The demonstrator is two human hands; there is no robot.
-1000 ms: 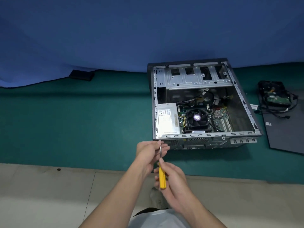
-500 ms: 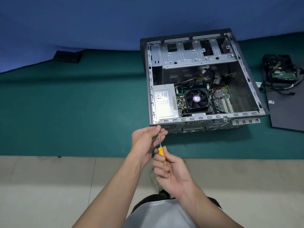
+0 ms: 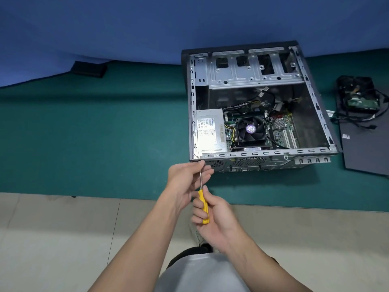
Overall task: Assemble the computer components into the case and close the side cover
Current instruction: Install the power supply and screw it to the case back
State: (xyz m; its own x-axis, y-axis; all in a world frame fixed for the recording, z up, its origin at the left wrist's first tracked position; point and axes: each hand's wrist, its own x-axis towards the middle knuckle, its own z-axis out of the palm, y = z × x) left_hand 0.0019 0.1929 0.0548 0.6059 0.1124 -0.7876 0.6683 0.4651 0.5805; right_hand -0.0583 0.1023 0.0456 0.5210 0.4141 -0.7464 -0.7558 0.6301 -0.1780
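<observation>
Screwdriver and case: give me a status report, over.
Right hand grips the yellow screwdriver handle; left hand pinches its shaft at the case near-left corner. Case open, side cover off, on the mat. Nothing in the way.

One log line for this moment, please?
right hand: grips yellow screwdriver | left hand: pinches its shaft | aimed at: near-left corner of case | side cover: off, beside case

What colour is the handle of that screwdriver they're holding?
Yellow. The screwdriver handle sits in the right hand, clearest in the head view.
</observation>
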